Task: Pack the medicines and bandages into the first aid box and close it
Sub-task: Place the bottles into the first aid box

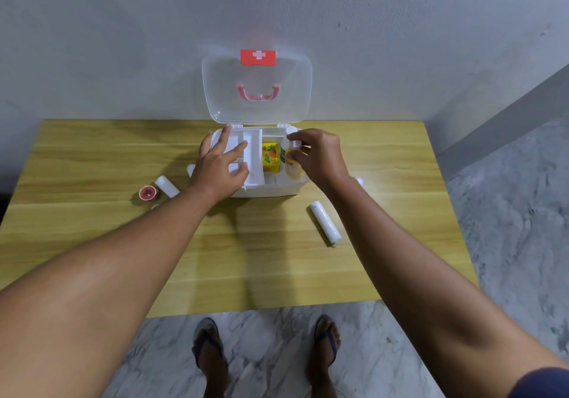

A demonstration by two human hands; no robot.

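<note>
The white first aid box (pixel 268 190) stands open at the back of the table, its clear lid (pixel 257 89) upright with a red cross label. My left hand (pixel 220 166) lies flat with spread fingers on the white inner tray (pixel 254 157) at the box's left. My right hand (pixel 320 154) grips a white bottle with a yellow label (pixel 291 163), held upright in the box's right side. Beside it inside sits a yellow medicine carton (pixel 271 157). One bandage roll (pixel 325 222) lies on the table to the right, another bandage roll (pixel 167 186) to the left.
A small red tape roll (pixel 147 193) sits left of the box on the wooden table (pixel 92 166). The box stands close to the grey wall. My feet in sandals show on the marble floor below the table's near edge.
</note>
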